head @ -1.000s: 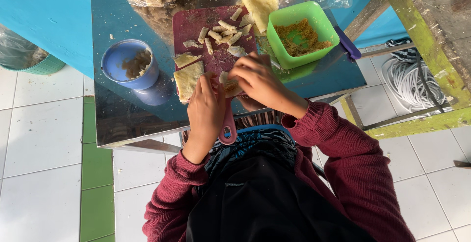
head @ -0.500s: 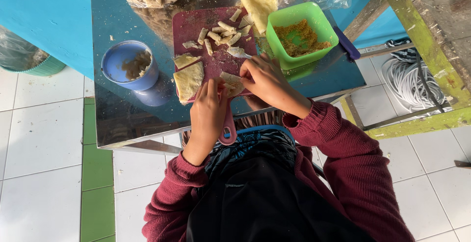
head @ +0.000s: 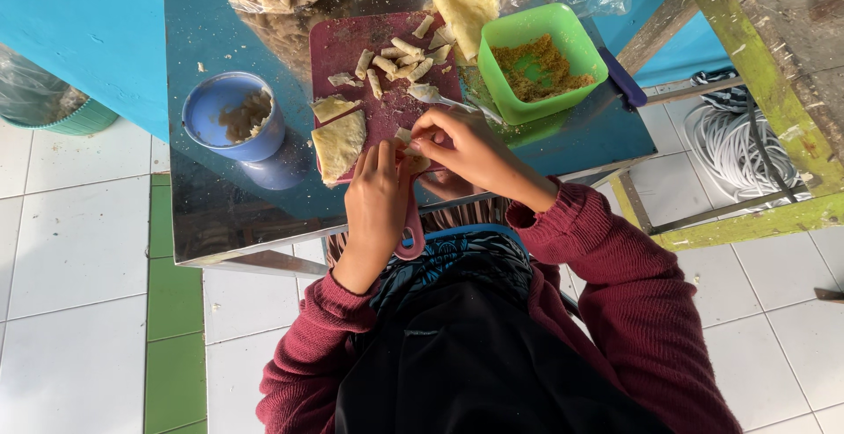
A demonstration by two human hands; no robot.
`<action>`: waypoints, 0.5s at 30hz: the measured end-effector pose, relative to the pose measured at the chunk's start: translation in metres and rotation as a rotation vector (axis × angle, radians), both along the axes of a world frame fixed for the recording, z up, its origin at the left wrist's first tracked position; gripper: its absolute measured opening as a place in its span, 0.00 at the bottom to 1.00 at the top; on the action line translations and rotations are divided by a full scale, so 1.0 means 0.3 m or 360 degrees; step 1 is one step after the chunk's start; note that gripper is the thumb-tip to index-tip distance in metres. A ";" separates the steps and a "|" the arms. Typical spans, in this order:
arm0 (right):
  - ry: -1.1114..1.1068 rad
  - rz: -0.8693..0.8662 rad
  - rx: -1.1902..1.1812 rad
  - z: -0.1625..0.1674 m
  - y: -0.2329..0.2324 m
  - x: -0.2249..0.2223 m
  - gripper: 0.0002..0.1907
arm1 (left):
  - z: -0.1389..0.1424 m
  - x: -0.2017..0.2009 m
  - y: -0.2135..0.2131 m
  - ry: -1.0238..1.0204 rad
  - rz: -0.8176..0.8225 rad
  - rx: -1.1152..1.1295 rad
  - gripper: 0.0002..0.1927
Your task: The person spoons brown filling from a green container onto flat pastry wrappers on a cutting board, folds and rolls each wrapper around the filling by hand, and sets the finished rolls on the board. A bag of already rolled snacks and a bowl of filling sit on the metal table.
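Fingers [head: 420, 139] pinching dough piece [head: 405, 138], cutting board [head: 352, 47]
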State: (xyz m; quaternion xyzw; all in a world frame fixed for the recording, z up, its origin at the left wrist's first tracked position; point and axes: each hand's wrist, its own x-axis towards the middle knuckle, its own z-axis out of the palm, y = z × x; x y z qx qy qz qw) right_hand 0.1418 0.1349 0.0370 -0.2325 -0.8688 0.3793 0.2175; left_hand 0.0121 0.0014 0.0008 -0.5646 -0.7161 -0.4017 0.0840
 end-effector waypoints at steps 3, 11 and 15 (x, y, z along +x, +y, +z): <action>0.0070 0.0054 0.0508 -0.021 -0.017 0.015 0.05 | 0.010 0.005 0.000 -0.0011 0.0005 0.0012 0.08; 0.0262 0.0254 0.0999 -0.078 -0.020 0.044 0.09 | 0.039 -0.006 -0.027 -0.0055 -0.0084 -0.0006 0.07; 0.0181 0.0301 0.1327 -0.069 -0.012 0.060 0.13 | 0.052 -0.050 -0.062 0.0167 -0.0240 0.0031 0.10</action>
